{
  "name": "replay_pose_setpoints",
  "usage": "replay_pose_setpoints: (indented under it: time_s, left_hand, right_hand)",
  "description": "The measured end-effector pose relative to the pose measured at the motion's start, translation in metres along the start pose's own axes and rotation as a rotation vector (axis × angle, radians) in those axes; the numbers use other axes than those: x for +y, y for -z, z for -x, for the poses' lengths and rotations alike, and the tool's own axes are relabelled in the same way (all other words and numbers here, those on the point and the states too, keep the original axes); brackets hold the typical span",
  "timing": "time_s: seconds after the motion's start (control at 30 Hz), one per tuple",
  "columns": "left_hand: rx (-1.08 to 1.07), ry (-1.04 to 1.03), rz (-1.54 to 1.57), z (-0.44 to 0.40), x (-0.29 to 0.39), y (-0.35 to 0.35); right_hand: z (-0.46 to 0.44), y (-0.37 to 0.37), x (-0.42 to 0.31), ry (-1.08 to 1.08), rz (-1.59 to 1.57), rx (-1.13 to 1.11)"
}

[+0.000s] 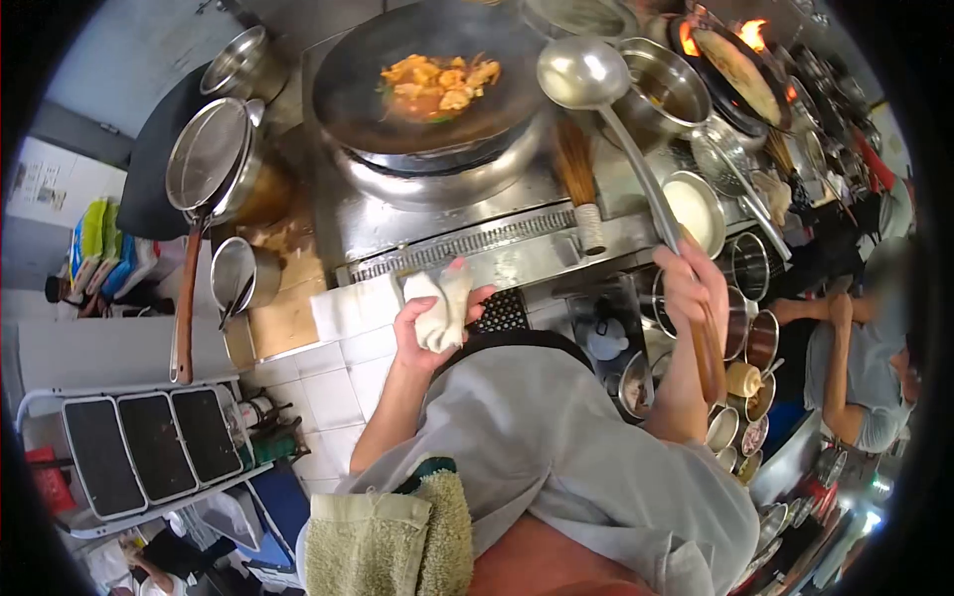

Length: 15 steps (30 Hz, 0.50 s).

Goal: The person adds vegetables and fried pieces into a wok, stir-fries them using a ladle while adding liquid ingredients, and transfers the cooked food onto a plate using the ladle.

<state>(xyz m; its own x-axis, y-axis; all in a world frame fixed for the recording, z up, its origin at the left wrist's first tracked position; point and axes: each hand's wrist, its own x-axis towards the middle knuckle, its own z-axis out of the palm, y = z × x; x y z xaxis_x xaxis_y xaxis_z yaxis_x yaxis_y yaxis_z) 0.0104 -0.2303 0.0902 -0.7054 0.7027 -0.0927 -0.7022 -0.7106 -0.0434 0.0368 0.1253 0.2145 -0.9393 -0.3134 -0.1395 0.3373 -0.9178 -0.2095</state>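
Note:
My left hand (412, 333) is closed around a folded white cloth (435, 316), held in front of my body near the stove's front edge. My right hand (691, 288) grips a long ladle (636, 154) by its handle, whose wooden end (710, 363) extends below my fist. The ladle's bowl, its rounded metal shining, hangs up and forward, right of a large black wok (343, 94). In that wok lies orange-yellow food in pieces (437, 87), with some sauce and bits of green.
A bamboo brush (576, 179) stands on the stove front. Left are a strainer (204, 154) over a pot and a small pot (243, 273). Flames (752, 35) rise around another pan at upper right. Several ingredient bowls (760, 338) line my right, near another person (860, 363).

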Motion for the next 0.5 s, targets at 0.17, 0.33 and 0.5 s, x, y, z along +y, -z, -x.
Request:
replay_pose_setpoints:
  time_s: [0.17, 0.33, 0.5]
  left_hand:
    - [0.106, -0.064, -0.606, -0.008, 0.030, -0.037]
    - [0.333, -0.227, -0.472, -0.018, 0.030, -0.039]
    - [0.435, -0.220, -0.402, -0.047, 0.046, -0.069]
  right_hand:
    - [-0.121, -0.030, 0.042, 0.045, 0.902, 0.242]
    - [-0.158, -0.038, 0.051, 0.027, 1.101, 0.139]
    - [-0.165, -0.036, 0.034, -0.014, 1.169, 0.109]
